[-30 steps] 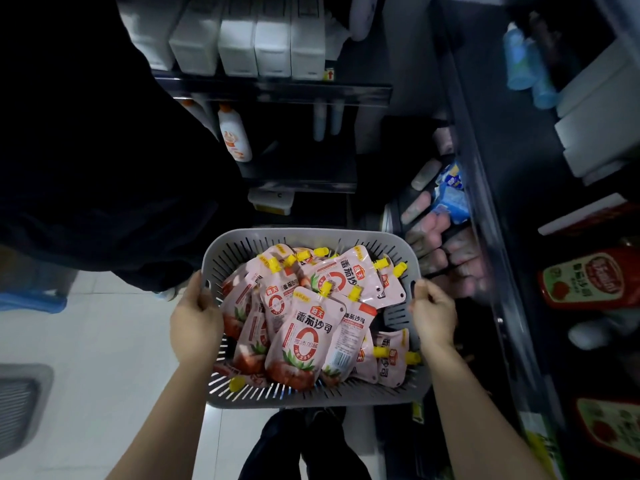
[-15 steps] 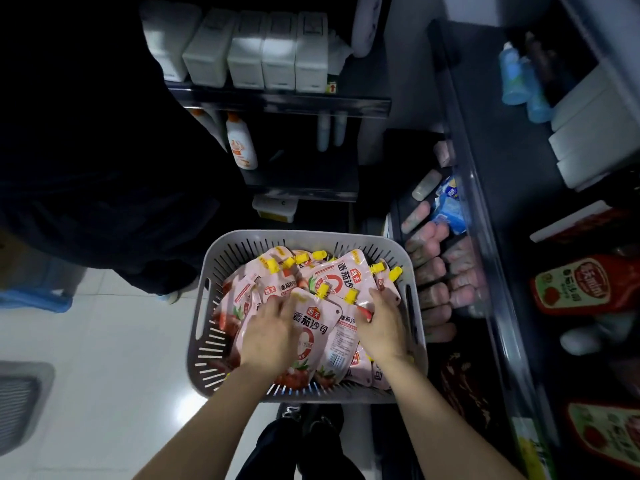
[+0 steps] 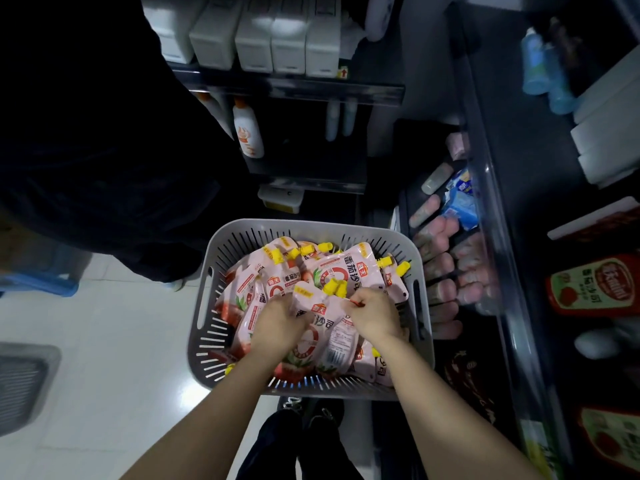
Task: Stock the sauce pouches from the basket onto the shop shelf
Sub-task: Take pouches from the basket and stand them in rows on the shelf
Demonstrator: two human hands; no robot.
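A grey slotted basket (image 3: 313, 227) sits low in front of me, filled with several pink sauce pouches (image 3: 341, 268) that have yellow caps. Both hands are inside the basket. My left hand (image 3: 275, 323) is closed on the left side of a pouch (image 3: 320, 311) lying on top of the pile. My right hand (image 3: 372, 317) pinches the same pouch's upper right edge, just below its yellow cap. The shop shelf (image 3: 491, 209) runs along the right, with red sauce pouches (image 3: 594, 284) lying on it.
A second dark shelf unit (image 3: 287, 86) stands behind the basket with white boxes (image 3: 270, 32) and a white-and-orange bottle (image 3: 247, 131). Pink tubes (image 3: 446, 265) and a blue packet (image 3: 459, 202) lie low on the right. White tiled floor (image 3: 104, 341) spreads left. My dark shoes (image 3: 304, 414) show below.
Both hands left the basket's side handles, went into the pile and closed on a top pouch. The basket now rests without my hands holding it.
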